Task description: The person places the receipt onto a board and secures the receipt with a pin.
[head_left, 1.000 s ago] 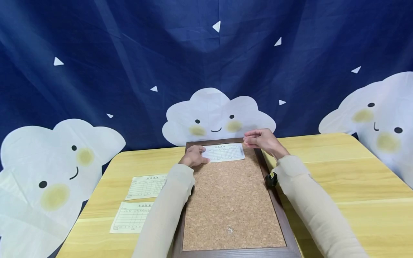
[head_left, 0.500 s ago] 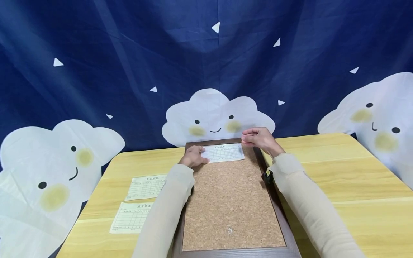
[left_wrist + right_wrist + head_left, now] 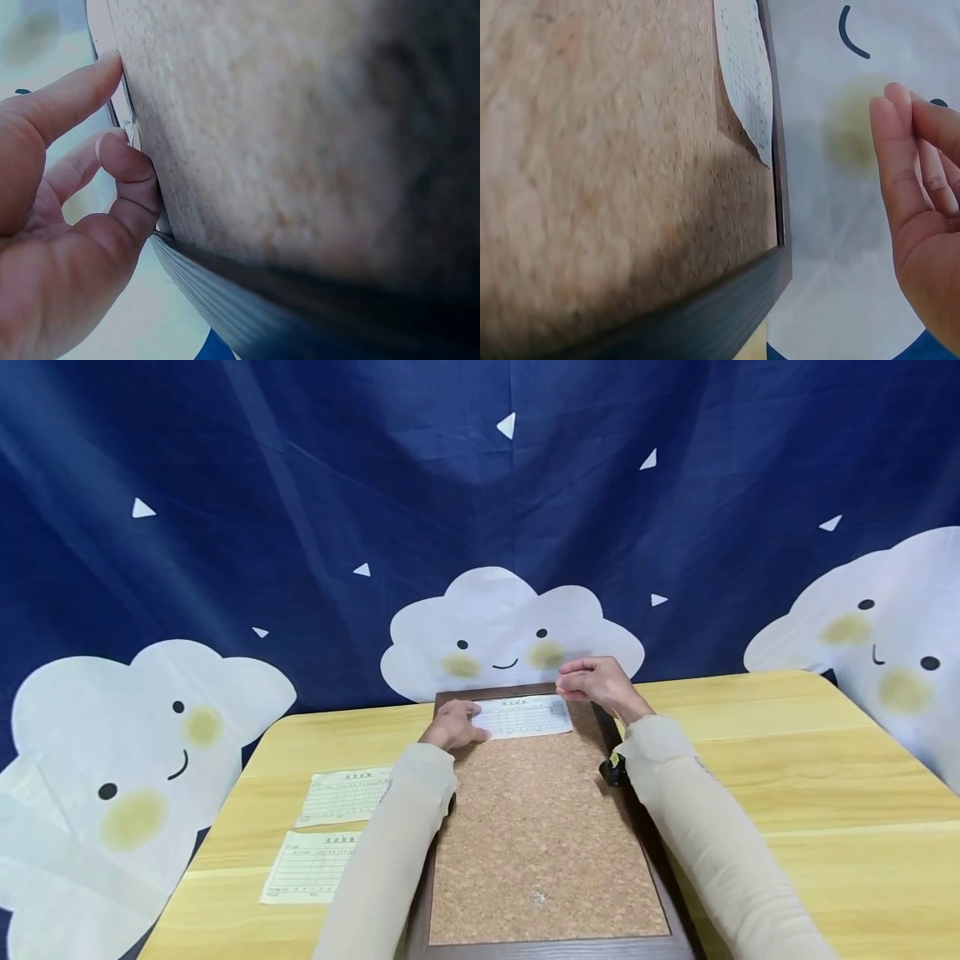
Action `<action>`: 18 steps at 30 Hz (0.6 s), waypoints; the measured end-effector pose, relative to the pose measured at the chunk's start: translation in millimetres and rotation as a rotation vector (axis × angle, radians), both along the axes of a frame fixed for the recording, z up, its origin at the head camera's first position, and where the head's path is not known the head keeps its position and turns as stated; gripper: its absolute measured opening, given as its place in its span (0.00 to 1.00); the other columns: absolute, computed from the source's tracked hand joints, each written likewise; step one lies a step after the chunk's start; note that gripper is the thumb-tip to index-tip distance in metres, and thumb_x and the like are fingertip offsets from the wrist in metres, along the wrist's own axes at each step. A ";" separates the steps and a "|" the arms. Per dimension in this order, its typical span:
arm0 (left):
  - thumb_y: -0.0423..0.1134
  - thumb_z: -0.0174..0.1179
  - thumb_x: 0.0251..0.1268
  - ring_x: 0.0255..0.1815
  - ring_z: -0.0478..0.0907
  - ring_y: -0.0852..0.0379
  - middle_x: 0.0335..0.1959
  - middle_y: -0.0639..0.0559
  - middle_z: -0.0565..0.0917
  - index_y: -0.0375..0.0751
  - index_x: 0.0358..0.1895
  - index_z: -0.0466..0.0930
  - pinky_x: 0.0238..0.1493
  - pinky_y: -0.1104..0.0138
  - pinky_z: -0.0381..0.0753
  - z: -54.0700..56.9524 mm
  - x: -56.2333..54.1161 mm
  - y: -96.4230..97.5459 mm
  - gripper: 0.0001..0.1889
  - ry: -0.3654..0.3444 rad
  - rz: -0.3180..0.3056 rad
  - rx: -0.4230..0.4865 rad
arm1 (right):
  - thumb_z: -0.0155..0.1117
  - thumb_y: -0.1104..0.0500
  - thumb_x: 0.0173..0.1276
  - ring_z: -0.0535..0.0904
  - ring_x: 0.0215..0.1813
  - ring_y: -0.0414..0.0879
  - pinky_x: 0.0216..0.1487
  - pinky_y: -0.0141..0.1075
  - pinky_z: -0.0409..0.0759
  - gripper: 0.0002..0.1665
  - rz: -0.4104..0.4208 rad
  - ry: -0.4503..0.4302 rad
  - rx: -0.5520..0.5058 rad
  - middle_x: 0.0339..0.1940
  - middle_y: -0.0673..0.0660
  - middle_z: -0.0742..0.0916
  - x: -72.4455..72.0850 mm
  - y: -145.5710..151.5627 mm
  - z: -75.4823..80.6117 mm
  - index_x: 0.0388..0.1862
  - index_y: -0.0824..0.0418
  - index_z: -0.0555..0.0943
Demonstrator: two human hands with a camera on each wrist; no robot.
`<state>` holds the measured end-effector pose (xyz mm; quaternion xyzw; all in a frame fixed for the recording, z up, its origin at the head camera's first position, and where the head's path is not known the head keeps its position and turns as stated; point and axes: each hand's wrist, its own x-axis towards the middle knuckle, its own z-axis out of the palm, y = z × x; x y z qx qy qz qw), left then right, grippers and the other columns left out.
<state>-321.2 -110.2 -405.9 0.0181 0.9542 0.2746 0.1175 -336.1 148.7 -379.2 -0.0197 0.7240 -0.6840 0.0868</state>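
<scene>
A white printed form slip (image 3: 522, 717) lies along the top of a cork board (image 3: 551, 827) with a dark brown frame. At the slip's left edge my left hand (image 3: 453, 724) rests, thumb and forefinger spread and touching paper and board. In the left wrist view, that hand (image 3: 71, 195) reaches over the frame edge. My right hand (image 3: 600, 683) hovers by the slip's top right corner. The right wrist view shows its thumb and forefinger tips meeting (image 3: 892, 112); whether something tiny sits between them is hidden. There, the slip's free corner (image 3: 759, 142) lifts off the cork.
Two yellowish printed slips (image 3: 343, 797) (image 3: 311, 867) lie on the wooden table (image 3: 810, 760) left of the board, partly behind the left sleeve. A navy curtain (image 3: 330, 468) with white clouds hangs behind the table. A pale mark (image 3: 537, 898) shows low on the cork.
My right hand has shifted slightly left, from beside the slip to over its top right corner, with finger and thumb still together. The left hand stays at the slip's left edge.
</scene>
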 end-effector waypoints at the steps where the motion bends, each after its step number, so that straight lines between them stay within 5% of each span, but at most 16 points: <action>1: 0.41 0.70 0.63 0.71 0.64 0.47 0.69 0.43 0.72 0.38 0.67 0.75 0.71 0.57 0.63 0.0 0.1 -0.1 0.30 -0.003 0.003 0.004 | 0.62 0.76 0.67 0.86 0.34 0.41 0.46 0.36 0.85 0.24 0.000 0.000 -0.003 0.33 0.57 0.89 -0.5 -0.9 -0.6 0.60 0.83 0.71; 18: 0.39 0.72 0.61 0.69 0.67 0.48 0.67 0.44 0.74 0.39 0.65 0.77 0.69 0.58 0.66 0.4 -1.9 0.8 0.29 -0.012 0.038 0.026 | 0.63 0.75 0.67 0.85 0.31 0.40 0.43 0.33 0.85 0.23 -0.037 -0.040 0.003 0.31 0.57 0.87 -10.2 -19.8 2.1 0.59 0.81 0.73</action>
